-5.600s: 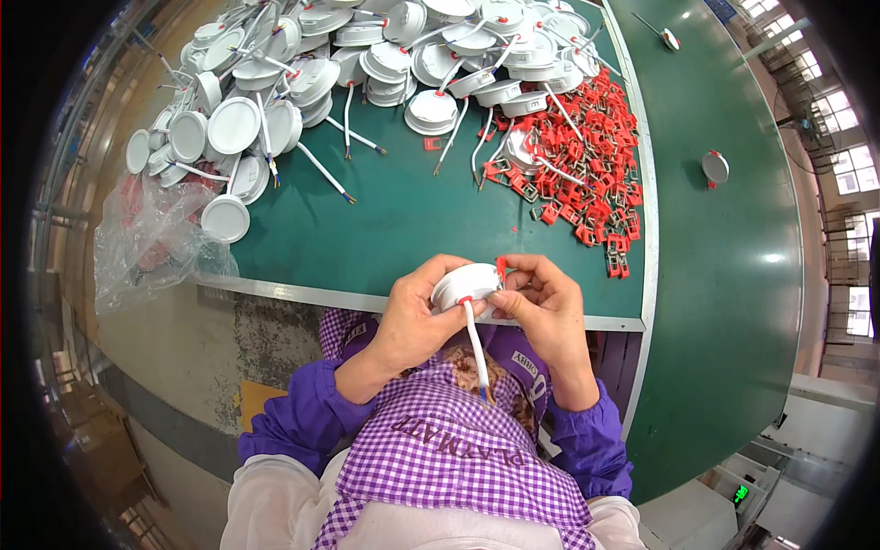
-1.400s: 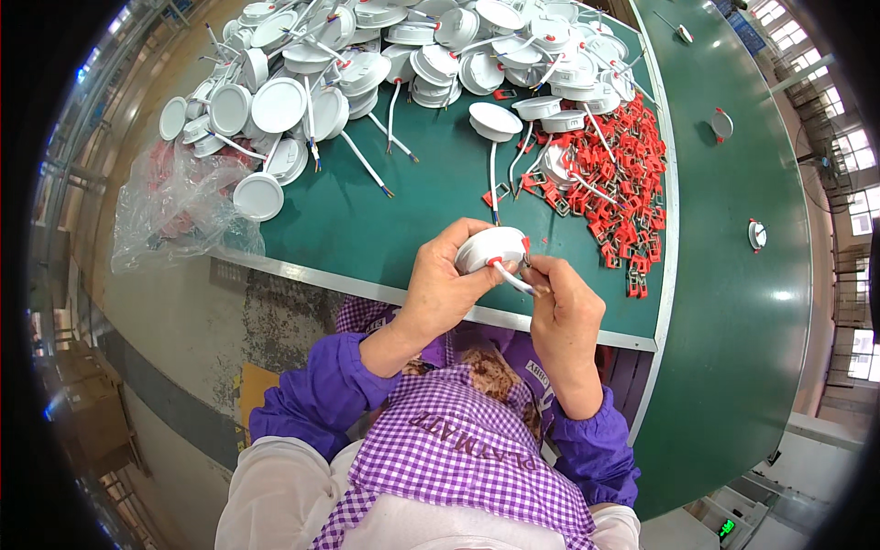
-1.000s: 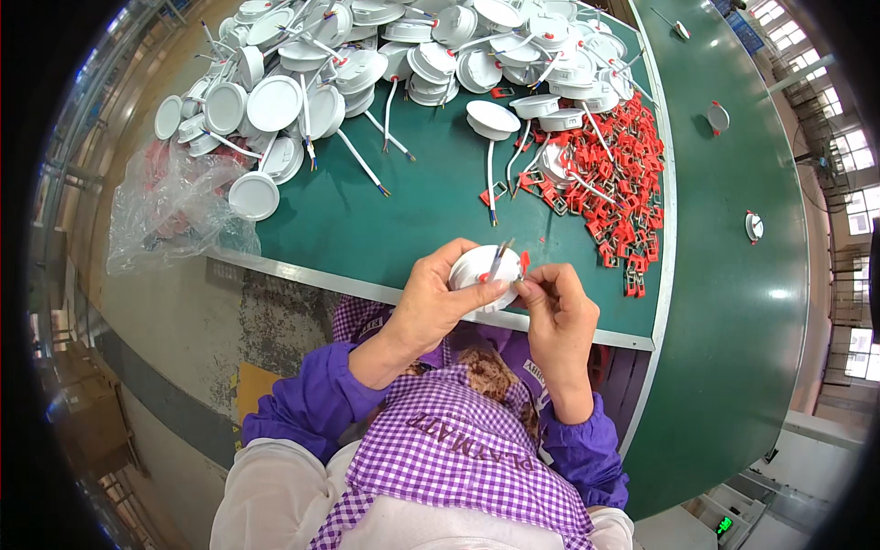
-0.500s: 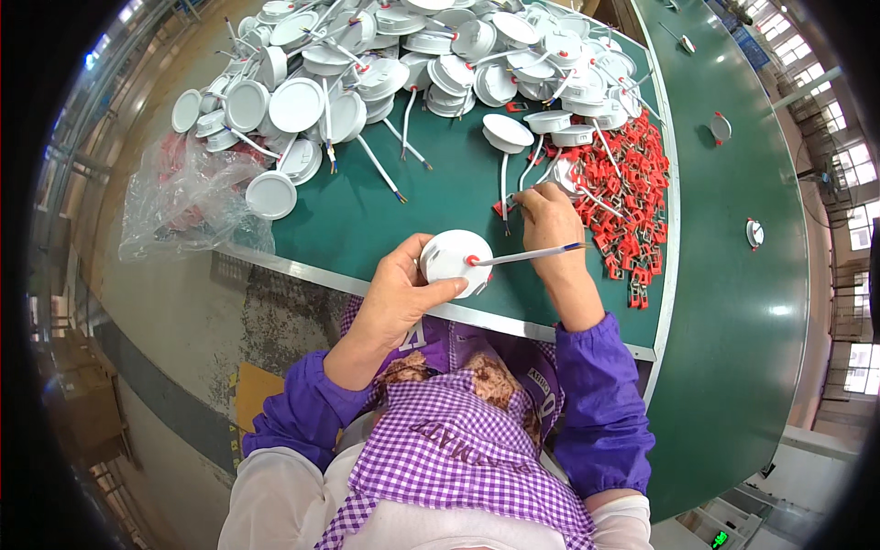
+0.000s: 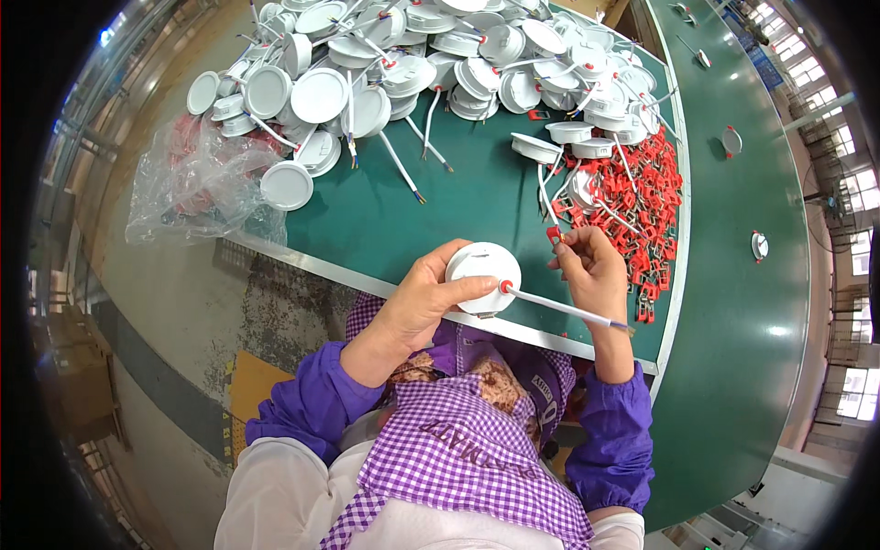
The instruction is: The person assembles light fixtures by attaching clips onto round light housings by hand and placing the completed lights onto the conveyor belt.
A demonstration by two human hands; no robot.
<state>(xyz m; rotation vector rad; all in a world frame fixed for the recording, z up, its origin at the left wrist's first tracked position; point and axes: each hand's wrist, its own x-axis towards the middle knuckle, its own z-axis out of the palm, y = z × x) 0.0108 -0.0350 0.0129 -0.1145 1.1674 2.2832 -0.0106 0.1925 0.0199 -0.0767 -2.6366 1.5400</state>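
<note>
So, the left hand [image 5: 417, 307] has a white round lamp [image 5: 477, 261] right by the front edge of the worktop [image 5: 376, 225], back side tipped up toward the camera. Fingers on that side are wrapped around the rim, with the thumb laid flat across the back, next to the red grommet [image 5: 506, 287]. A white cable [image 5: 564, 307] runs out of the grommet off to the right, passing in front of the right wrist, and its stripped end pokes out just past it.

Meanwhile the right hand [image 5: 598, 273] is raised over the worktop near the clip pile, fingers pinching a small red clip [image 5: 554, 235] at the tips. Clip and lamp are apart, with a bit of green between them.

Just beyond that hand there's a big spread of red clips [image 5: 653, 215] along the right side, with one lamp [image 5: 583, 190] sitting in among them. Way more white lamps [image 5: 412, 76] are heaped across the far end, cables sticking out every which way. A crumpled clear plastic bag [image 5: 188, 188] with something red inside slumps at the left corner. Over on the right, a second green surface [image 5: 733, 339] carries a few scattered lamps [image 5: 731, 141].
</note>
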